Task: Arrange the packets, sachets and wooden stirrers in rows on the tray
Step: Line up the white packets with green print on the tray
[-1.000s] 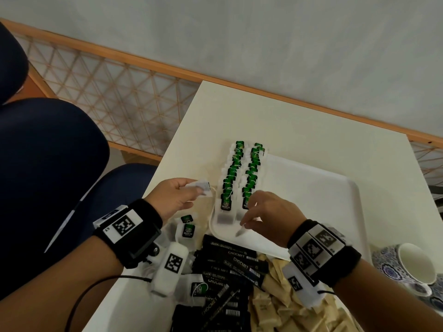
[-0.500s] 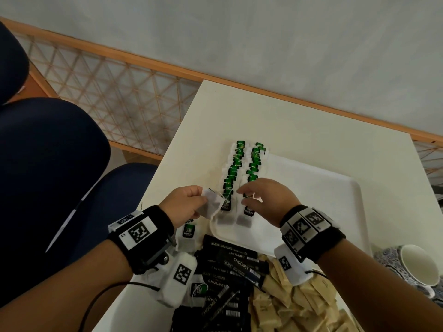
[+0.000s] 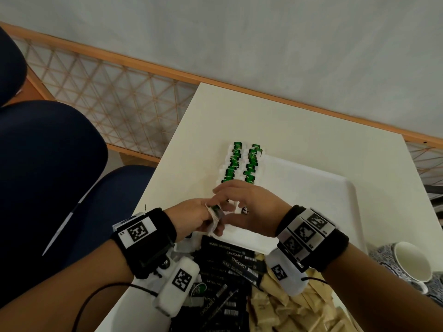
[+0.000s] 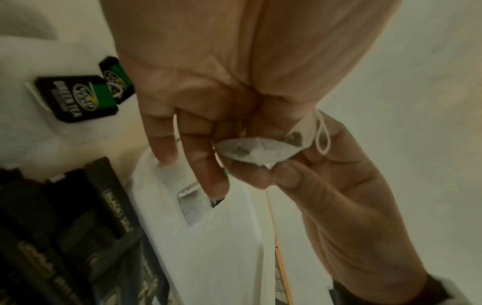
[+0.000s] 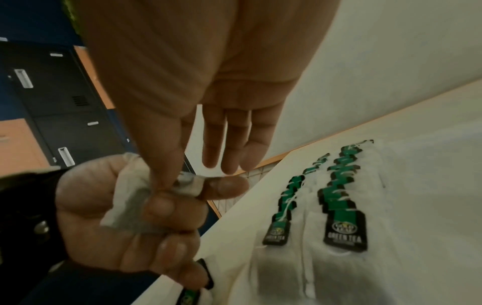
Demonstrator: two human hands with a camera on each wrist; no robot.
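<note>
A white tea bag [image 3: 215, 214] with a green tag is held between both hands over the near left corner of the white tray [image 3: 311, 192]. My left hand [image 3: 191, 216] grips its body with curled fingers [image 5: 161, 206]. My right hand [image 3: 244, 202] pinches the bag's upper edge [image 4: 255, 151] between thumb and forefinger, its other fingers [image 5: 229, 144] straight. Two rows of green-tagged tea bags [image 3: 242, 164] lie along the tray's left side, and their nearest tags [image 5: 344, 233] are just beyond the hands.
Black Chocmet sachets [image 3: 235, 262] and beige packets [image 3: 287, 307] lie heaped on the table in front of the tray. Loose tea bags [image 4: 75, 97] sit under my left wrist. A patterned cup and saucer [image 3: 412, 262] stand at the right. A blue chair [image 3: 72, 188] is left of the table.
My left hand carried the tea bag right to the tray's near corner. My right hand left the rows, came over to it and now pinches the bag too.
</note>
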